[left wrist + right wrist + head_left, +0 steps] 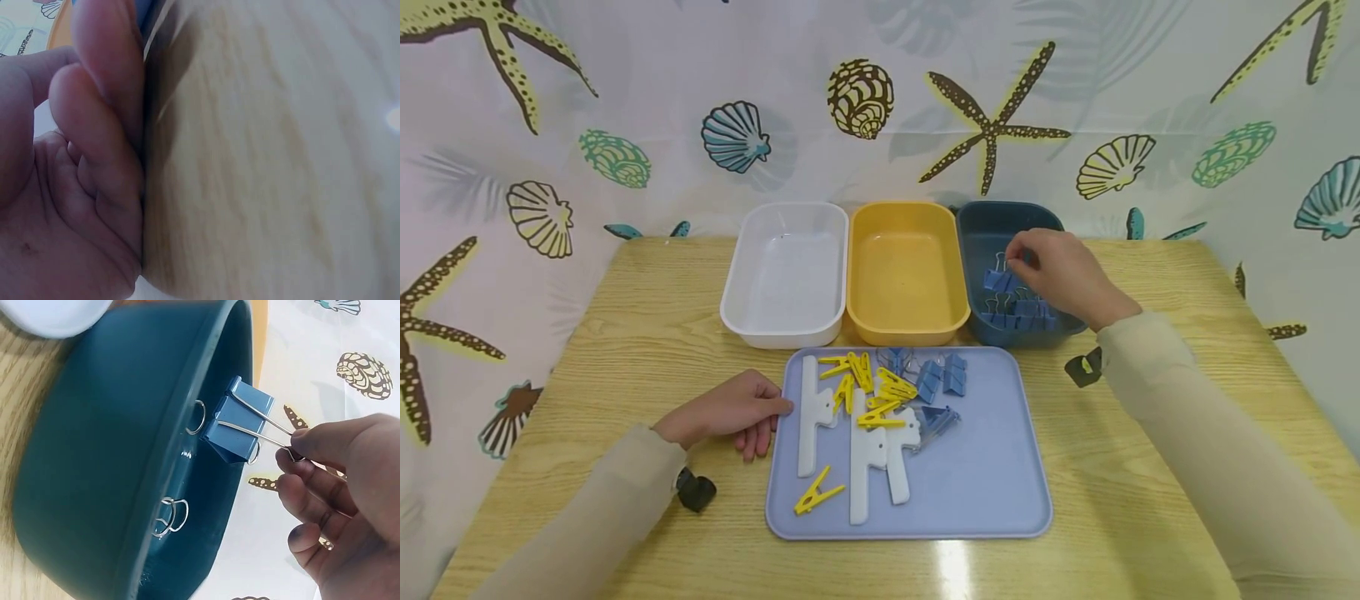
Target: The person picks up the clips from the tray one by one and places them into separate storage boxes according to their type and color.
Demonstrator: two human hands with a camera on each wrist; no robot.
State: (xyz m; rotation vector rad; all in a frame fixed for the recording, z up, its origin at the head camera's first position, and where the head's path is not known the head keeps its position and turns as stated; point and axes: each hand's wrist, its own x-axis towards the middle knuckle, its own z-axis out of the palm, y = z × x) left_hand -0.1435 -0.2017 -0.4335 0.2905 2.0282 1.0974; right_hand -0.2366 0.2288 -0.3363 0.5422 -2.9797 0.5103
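Observation:
My right hand (1063, 271) is over the dark teal bin (1022, 336). Thumb and forefinger pinch a wire handle of a blue binder clip (244, 415), which hangs at the bin's opening in the right wrist view. More blue binder clips (998, 320) lie inside that bin. Beside the left edge of the lavender tray (977, 487), my left hand (730, 412) rests on the table with loosely bent fingers and holds nothing. On the tray lie white bag clips (807, 425), several yellow clothespins (816, 492) and several blue binder clips (955, 375).
A white bin (782, 340) and a yellow bin (908, 337) stand in a row with the teal one, just behind the tray. The wooden table (647, 308) ends at a patterned cloth (820, 167) that hangs behind and along the sides.

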